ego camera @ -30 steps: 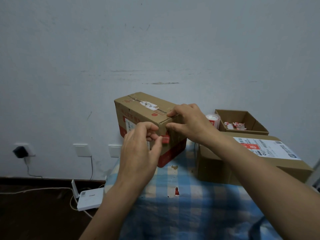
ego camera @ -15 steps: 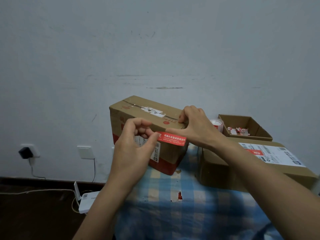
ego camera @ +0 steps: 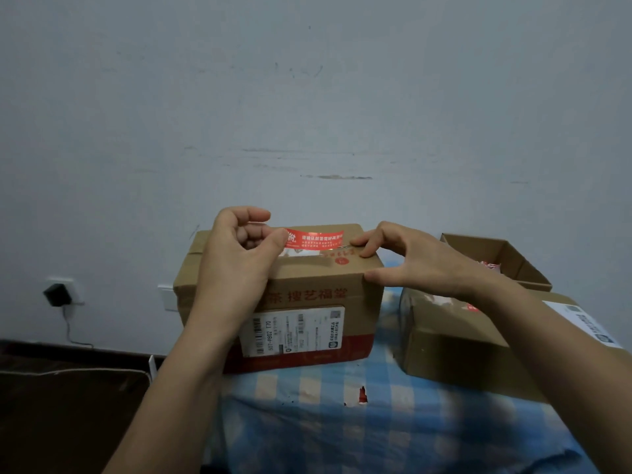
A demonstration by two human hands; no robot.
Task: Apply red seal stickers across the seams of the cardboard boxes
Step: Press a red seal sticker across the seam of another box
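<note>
Cardboard box: far-left area of checked-cloth table.
Red seal sticker: spans box top. Right end pressed down by right hand; left end raised, pinched by left hand.
Progress, judged: sticker half applied, left end unpressed. Neighbouring box, right edge: sealing unclear.

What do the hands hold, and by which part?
The left hand pinches the red sticker by its left end; the right hand presses its right end onto the box.
</note>
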